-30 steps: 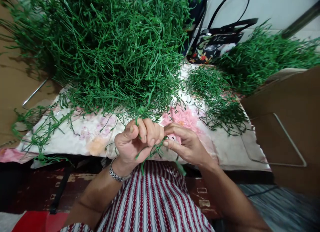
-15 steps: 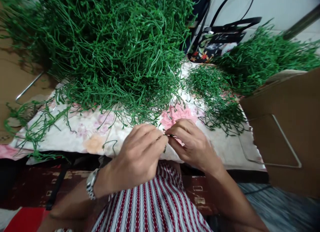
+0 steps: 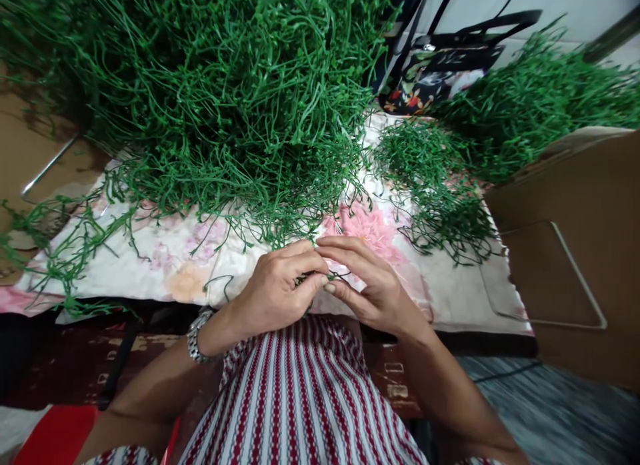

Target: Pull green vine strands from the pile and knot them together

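My left hand [image 3: 280, 285], with a metal watch on its wrist, is closed around a thin green sprig [image 3: 303, 278], mostly hidden by the fingers. Fingertips of my right hand [image 3: 367, 278] meet the left ones at a strand of it, pinched by thumb and fingers. Both hands are just above the near edge of a floral cloth [image 3: 320, 305]. Beyond them rises a large heap of green plastic-looking sprigs [image 3: 240, 111]. A smaller pile of sprigs [image 3: 435, 191] lies to the right on the cloth.
Loose strands [image 3: 85, 251] spread at the left. A cardboard box [image 3: 575, 251] with a bent wire stands at right; more cardboard [image 3: 55, 138] is at left. A floral handbag [image 3: 425, 78] sits behind, near another green heap [image 3: 560, 105].
My hands have turned and come slightly lower, the right fingers straightening over the left. More of the green sprig shows inside my left hand. The view has shifted slightly.
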{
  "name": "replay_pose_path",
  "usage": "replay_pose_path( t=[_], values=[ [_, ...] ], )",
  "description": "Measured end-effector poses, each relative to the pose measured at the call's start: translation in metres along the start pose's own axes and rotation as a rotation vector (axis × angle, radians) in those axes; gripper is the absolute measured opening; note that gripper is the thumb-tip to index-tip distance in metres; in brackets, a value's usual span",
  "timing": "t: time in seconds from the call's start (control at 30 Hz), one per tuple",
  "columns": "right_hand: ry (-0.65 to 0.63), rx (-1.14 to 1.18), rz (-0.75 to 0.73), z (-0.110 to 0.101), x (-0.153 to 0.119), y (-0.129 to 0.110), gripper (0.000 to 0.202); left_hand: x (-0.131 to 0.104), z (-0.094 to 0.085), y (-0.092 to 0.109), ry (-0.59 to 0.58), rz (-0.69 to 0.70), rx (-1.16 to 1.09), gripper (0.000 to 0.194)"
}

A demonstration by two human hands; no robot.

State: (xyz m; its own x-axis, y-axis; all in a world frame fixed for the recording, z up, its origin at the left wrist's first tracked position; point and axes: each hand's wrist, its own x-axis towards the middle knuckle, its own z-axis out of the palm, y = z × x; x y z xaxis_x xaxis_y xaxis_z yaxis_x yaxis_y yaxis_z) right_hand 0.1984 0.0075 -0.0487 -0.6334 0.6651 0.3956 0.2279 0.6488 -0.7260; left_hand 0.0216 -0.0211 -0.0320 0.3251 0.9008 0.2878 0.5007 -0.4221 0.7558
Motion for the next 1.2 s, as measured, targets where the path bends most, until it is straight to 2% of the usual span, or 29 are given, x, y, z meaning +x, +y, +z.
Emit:
replay_pose_path(
  t=[0.1, 0.2, 0.3, 0.4, 0.57, 0.67, 0.77, 0.97, 1.2],
  values=[
    [-0.003, 0.076, -0.017, 0.0052, -0.0019, 0.0016, 0.042, -0.001, 0.0043, -0.0021, 0.05, 0.034, -0.014, 0.013],
    [0.048, 0.047, 0.014, 0.0081, -0.0039, 0.0019, 0.04, -0.0042, 0.0069, -0.0034, 0.096, 0.098, 0.072, 0.014],
    [0.079, -0.034, 0.012, 0.0061, -0.0035, 0.0002, 0.033, -0.0065, 0.0058, -0.0031, 0.084, 0.118, 0.187, 0.012],
    [0.056, -0.077, 0.015, 0.003, -0.002, -0.0019, 0.025, -0.007, 0.0035, -0.001, 0.072, 0.117, 0.242, 0.012],
    [0.05, 0.002, 0.087, 0.0054, -0.0033, -0.0015, 0.013, -0.0057, 0.004, 0.003, 0.065, 0.093, 0.217, 0.013],
    [0.061, 0.025, 0.086, 0.0079, -0.0042, -0.0009, 0.01, -0.0047, 0.0044, 0.0023, 0.022, 0.051, 0.238, 0.015],
    [0.002, 0.03, 0.066, 0.0074, -0.0045, -0.0015, 0.009, -0.0029, 0.0025, 0.0002, -0.053, 0.036, 0.291, 0.015],
    [-0.081, 0.03, 0.165, 0.0024, -0.0053, -0.0016, 0.008, 0.0014, 0.0009, -0.0029, -0.149, 0.037, 0.424, 0.017],
    [-0.181, 0.085, 0.304, 0.0015, -0.0059, 0.001, 0.019, -0.0039, 0.0057, -0.0016, -0.096, 0.203, 0.544, 0.015]
  ],
)
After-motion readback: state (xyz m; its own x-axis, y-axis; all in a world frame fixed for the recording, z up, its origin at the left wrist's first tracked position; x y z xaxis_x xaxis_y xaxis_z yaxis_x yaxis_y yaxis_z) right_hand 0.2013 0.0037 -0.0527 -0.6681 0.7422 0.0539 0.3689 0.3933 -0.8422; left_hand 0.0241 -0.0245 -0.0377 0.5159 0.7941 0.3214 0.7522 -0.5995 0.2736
